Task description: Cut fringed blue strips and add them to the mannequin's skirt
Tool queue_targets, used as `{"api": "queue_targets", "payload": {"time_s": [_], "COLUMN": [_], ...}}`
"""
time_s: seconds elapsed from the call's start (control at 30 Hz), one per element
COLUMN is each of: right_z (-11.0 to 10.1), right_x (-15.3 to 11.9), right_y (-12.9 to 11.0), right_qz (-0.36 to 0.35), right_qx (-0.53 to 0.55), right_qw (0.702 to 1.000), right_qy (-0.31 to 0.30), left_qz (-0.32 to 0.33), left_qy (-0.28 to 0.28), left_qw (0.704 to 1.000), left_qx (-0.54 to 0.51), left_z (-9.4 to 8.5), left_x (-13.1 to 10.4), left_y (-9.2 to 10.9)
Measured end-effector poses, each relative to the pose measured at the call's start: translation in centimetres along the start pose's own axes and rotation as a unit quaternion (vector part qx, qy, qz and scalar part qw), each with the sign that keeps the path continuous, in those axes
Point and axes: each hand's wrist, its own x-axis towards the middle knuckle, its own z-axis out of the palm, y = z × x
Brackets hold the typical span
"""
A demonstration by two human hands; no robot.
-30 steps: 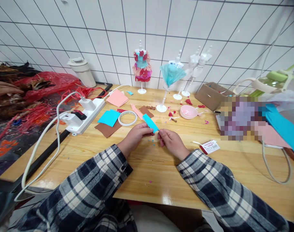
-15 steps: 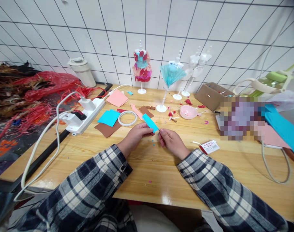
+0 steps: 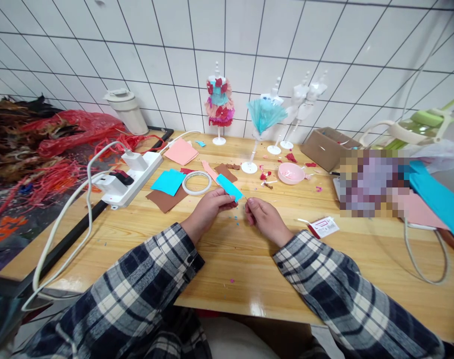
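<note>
A small bright blue strip of paper (image 3: 228, 187) is pinched between thumb and fingers of my left hand (image 3: 212, 205), its free end pointing up and left. Just to the right, my right hand (image 3: 263, 217) is closed in a pinch, its fingertips a little apart from the strip's lower end. Something thin and tiny shows at those fingertips, too small to name. A few blue scraps (image 3: 236, 218) lie on the table below the hands. Behind the strip are a brown paper piece (image 3: 227, 173) and a roll of tape (image 3: 187, 186).
Blue paper squares (image 3: 168, 182) and pink ones (image 3: 181, 151) lie left, near a white power strip (image 3: 137, 182) with cables. Mini dress forms stand behind, one in a ruffled paper dress (image 3: 219, 102). Right are a pink bowl (image 3: 291, 174), a cardboard box (image 3: 326, 149) and a white-and-red packet (image 3: 326, 227).
The blue strip has shifted slightly left and tilted flatter in my left hand. A small gap now shows between it and my right fingertips. My right hand has hardly moved.
</note>
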Motion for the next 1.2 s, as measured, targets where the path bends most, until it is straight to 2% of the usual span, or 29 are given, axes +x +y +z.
{"api": "queue_targets", "payload": {"time_s": [0.33, 0.5, 1.2], "right_z": [0.28, 0.22, 0.18], "right_x": [-0.04, -0.03, -0.1], "right_y": [0.45, 0.53, 0.25], "right_qz": [0.001, -0.01, -0.017], "right_qx": [0.03, 0.027, -0.007], "right_qw": [1.0, 1.0, 1.0], "right_qy": [-0.004, 0.011, 0.005], "left_qz": [0.001, -0.001, -0.005], "left_qy": [-0.023, -0.01, -0.029], "left_qw": [0.998, 0.999, 0.998], "left_qx": [0.061, 0.053, 0.052], "left_z": [-0.28, -0.42, -0.24], "left_x": [0.36, 0.57, 0.23], "left_y": [-0.45, -0.55, -0.39]}}
